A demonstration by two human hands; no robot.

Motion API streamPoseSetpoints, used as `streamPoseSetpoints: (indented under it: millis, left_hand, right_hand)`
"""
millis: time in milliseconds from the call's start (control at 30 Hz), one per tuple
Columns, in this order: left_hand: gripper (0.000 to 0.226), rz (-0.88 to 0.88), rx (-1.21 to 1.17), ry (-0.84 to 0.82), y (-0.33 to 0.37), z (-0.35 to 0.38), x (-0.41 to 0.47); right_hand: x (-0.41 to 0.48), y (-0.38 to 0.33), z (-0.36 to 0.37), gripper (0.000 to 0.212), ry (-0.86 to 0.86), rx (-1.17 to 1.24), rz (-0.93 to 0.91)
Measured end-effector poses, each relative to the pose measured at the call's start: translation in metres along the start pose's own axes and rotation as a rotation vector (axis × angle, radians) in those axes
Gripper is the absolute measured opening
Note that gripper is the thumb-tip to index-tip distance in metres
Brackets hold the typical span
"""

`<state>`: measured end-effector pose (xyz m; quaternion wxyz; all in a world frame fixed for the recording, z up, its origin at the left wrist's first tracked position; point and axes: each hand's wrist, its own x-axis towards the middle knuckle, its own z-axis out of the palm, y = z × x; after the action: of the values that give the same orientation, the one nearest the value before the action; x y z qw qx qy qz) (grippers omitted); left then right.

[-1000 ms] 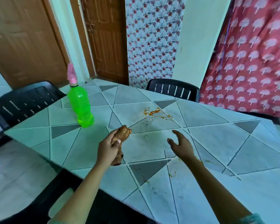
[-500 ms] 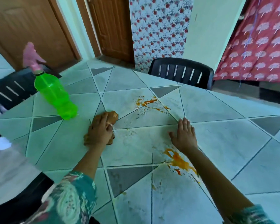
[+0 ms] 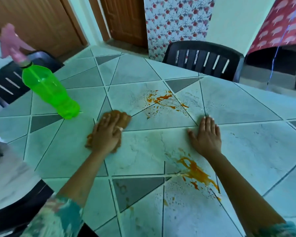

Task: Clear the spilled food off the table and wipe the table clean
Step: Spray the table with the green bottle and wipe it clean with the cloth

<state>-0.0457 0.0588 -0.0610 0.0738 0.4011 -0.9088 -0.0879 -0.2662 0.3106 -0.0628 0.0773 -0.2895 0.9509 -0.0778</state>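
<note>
The table has a pale top patterned with grey triangles. My left hand lies flat with straight fingers on a brown cloth and presses it to the tabletop. My right hand rests palm down on the table, fingers straight, holding nothing. An orange food spill with small splashes lies beyond the cloth. A second, larger orange spill spreads just below my right wrist, partly hidden by my forearm.
A green spray bottle with a pink trigger head stands on the table left of the cloth. One black plastic chair is at the far edge, another black chair at the left. Wooden doors and patterned curtains are behind.
My left hand brought the lifted cloth down onto the table and now presses it flat. My right hand came down from the air to rest flat. The view moved closer.
</note>
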Motion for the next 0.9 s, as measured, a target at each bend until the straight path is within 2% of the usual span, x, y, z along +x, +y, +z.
streamPoseSetpoints:
  millis: [67, 133, 267, 367, 433, 533, 633, 700, 800, 867, 900]
  left_hand:
    - [0.057, -0.129, 0.007, 0.004, 0.006, 0.0, 0.03]
    - [0.056, -0.105, -0.002, -0.005, 0.036, 0.006, 0.038]
    - [0.057, 0.243, -0.076, -0.002, 0.098, 0.025, -0.03]
    - [0.058, 0.434, -0.173, -0.011, 0.085, 0.022, -0.064]
    - [0.058, 0.327, -0.219, 0.046, 0.051, 0.017, -0.044]
    - [0.058, -0.072, -0.248, 0.151, 0.001, 0.008, 0.026]
    - [0.053, -0.195, -0.226, 0.116, 0.014, 0.003, 0.08]
    - [0.054, -0.119, -0.235, 0.071, 0.051, 0.009, 0.084]
    - [0.059, 0.198, -0.258, -0.006, 0.104, 0.025, 0.039]
    - [0.059, 0.417, -0.219, -0.04, 0.108, 0.026, 0.003]
    - [0.059, 0.472, -0.197, -0.036, 0.098, 0.024, -0.004]
  right_hand:
    - [0.0, -0.001, 0.002, 0.089, 0.016, -0.007, 0.002]
    - [0.001, -0.001, 0.003, 0.089, 0.027, -0.019, 0.008]
    - [-0.001, -0.001, 0.005, 0.098, 0.044, -0.043, 0.02]
    - [0.0, -0.003, 0.005, 0.095, 0.034, -0.047, 0.025]
    - [0.0, -0.002, 0.004, 0.092, 0.03, -0.051, 0.028]
    - [-0.001, -0.003, 0.004, 0.089, 0.024, -0.059, 0.029]
    - [-0.001, -0.003, 0.003, 0.087, 0.021, -0.06, 0.029]
    - [0.0, -0.002, 0.002, 0.087, 0.009, -0.056, 0.024]
    - [0.002, -0.004, -0.002, 0.086, -0.01, -0.026, 0.042]
    - [0.011, -0.008, -0.006, 0.081, 0.005, -0.013, 0.049]
    - [0.016, -0.011, -0.008, 0.08, 0.016, -0.011, 0.045]
